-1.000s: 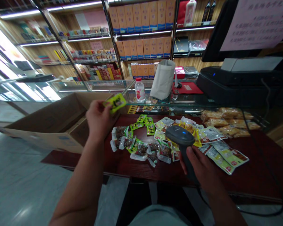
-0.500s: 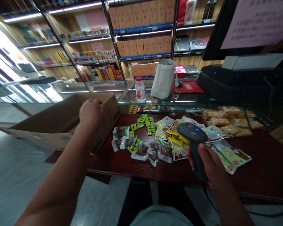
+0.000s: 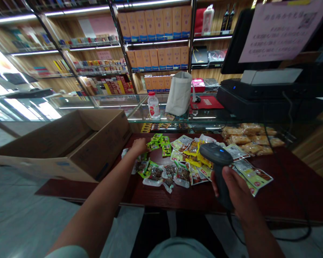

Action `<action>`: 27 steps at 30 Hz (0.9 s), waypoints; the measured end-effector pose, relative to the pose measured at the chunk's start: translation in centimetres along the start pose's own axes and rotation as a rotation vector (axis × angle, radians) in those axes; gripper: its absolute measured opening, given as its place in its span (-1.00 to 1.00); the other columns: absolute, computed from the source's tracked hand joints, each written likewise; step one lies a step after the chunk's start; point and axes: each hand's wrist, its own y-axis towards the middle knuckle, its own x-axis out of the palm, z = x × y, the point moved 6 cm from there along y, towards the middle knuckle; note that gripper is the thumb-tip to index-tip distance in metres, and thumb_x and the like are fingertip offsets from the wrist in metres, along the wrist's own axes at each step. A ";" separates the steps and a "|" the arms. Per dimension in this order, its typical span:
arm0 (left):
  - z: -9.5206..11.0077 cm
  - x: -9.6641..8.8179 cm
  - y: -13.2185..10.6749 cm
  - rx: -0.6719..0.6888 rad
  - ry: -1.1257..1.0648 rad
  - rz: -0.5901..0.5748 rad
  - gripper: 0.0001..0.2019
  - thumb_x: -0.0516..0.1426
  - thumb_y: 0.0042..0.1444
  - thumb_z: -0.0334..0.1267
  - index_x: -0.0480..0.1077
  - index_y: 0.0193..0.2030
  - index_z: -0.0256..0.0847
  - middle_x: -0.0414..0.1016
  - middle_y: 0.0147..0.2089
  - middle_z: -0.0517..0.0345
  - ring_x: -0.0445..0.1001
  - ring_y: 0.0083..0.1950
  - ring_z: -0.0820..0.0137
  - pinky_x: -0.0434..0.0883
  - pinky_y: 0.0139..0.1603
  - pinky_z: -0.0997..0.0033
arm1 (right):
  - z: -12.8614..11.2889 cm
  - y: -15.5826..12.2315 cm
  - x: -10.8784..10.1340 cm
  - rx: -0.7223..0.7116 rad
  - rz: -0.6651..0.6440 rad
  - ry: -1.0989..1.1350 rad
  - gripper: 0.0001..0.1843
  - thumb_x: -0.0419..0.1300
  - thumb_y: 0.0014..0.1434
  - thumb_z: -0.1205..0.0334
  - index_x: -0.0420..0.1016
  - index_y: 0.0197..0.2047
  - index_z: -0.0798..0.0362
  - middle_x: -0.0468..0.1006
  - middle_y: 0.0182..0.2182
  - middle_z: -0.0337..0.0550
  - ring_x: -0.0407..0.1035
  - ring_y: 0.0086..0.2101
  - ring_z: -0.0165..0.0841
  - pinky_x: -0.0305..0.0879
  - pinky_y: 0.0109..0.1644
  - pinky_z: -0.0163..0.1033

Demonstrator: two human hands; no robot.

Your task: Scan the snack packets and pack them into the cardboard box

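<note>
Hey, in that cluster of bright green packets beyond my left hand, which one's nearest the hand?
The leftmost packet, right by your left hand; the others in the cluster lie farther back or to its right.

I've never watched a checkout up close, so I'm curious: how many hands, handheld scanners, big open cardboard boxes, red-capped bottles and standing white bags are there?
Hands (left hand, right hand): 2
Handheld scanner: 1
Big open cardboard box: 1
Red-capped bottle: 1
Standing white bag: 1
Total: 6
</note>
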 end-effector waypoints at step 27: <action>4.0 -4.4 -5.2 0.061 -1.140 0.288 -0.54 0.44 -0.28 0.04 0.47 -0.39 -0.29 0.42 -0.51 0.24 0.32 -0.50 0.51 0.23 -0.49 0.53 | -0.5 3.0 8.3 -0.183 -0.275 -0.137 -0.51 0.04 0.39 -0.21 0.35 -0.38 -0.01 0.35 -0.66 -0.35 0.23 -0.66 -0.45 0.16 -0.57 -0.33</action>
